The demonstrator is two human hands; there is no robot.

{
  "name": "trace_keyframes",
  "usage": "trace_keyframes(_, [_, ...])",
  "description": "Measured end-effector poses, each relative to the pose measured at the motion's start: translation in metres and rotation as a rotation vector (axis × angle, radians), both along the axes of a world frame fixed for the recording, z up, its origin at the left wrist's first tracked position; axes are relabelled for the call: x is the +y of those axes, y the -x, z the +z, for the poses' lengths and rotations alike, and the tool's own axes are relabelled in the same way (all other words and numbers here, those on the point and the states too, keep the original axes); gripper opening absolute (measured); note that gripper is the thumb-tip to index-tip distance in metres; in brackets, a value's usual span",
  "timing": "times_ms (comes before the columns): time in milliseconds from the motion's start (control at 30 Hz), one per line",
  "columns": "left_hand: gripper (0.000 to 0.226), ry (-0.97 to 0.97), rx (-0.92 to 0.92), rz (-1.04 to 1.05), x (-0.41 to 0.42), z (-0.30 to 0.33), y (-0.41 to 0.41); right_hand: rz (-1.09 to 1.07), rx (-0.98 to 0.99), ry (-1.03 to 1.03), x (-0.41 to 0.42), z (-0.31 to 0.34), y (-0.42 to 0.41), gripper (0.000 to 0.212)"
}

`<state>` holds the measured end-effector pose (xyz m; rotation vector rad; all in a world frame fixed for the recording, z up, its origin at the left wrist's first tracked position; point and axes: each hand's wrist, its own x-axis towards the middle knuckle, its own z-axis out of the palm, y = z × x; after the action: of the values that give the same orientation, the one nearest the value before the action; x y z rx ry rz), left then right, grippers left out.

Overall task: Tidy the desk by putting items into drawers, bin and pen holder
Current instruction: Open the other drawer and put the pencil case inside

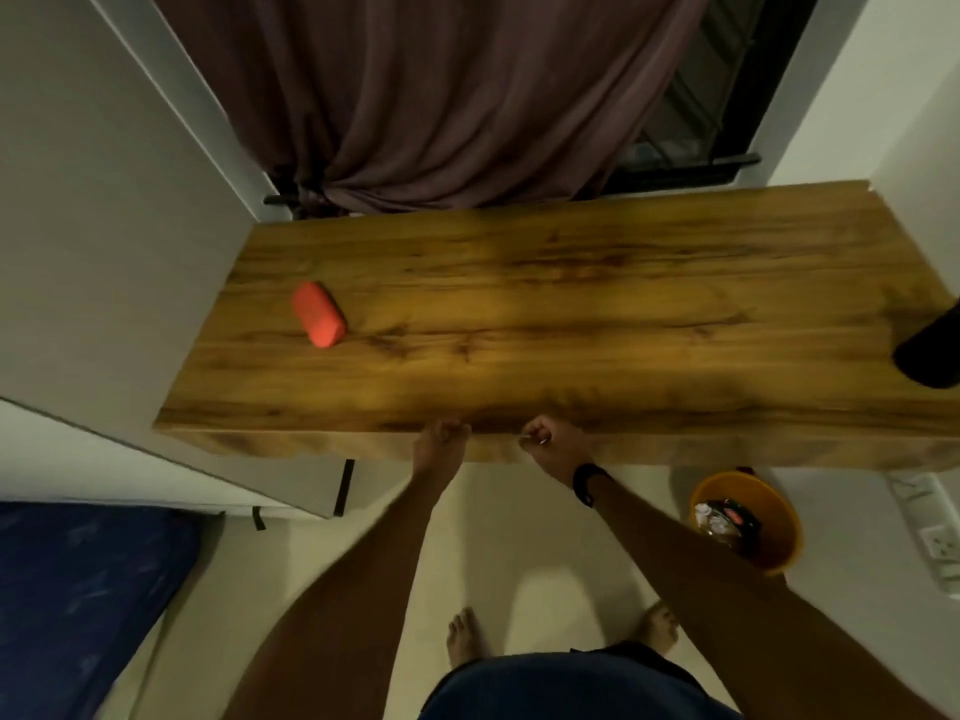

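My left hand (441, 438) and my right hand (551, 440) are side by side at the middle of the wooden desk's (571, 304) front panel (311, 445). The fingers of both are curled over its top edge and grip it. Something small and silvery glints at my right fingers. An orange oblong case (318, 314) lies on the desk top at the left. At the desk's right edge stands a black object (930, 350), cut off by the frame. An orange bin (748, 522) with several items in it stands on the floor at the right, under the desk.
A grey cabinet (104, 226) stands against the desk's left end. A dark curtain (441, 96) hangs behind the desk. A blue mattress (78, 605) lies at the lower left. A wall socket strip (930, 532) is at the right. My bare feet stand on the pale floor (545, 589).
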<state>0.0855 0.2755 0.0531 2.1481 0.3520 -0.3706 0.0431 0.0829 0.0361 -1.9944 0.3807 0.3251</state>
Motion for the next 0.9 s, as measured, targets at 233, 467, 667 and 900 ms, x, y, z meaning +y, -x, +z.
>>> trace_keyframes(233, [0.027, 0.111, 0.155, 0.117, 0.125, -0.018, 0.023, -0.118, 0.145, -0.105, 0.125, -0.014, 0.019, 0.017])
trace_keyframes(467, [0.024, 0.422, 0.298, 0.267, 0.185, -0.029, 0.034, -0.259, 0.330, -0.381, 0.169, -0.012, 0.031, 0.027])
trace_keyframes(667, [0.039, 0.593, 0.437, 0.421, 0.211, -0.053, 0.025, -0.459, 0.412, -0.686, 0.203, -0.037, 0.009, 0.030])
trace_keyframes(900, [0.066, 0.937, 0.524, 0.622, 0.225, -0.092, -0.009, -0.824, 0.431, -1.018, 0.253, -0.083, -0.014, 0.046])
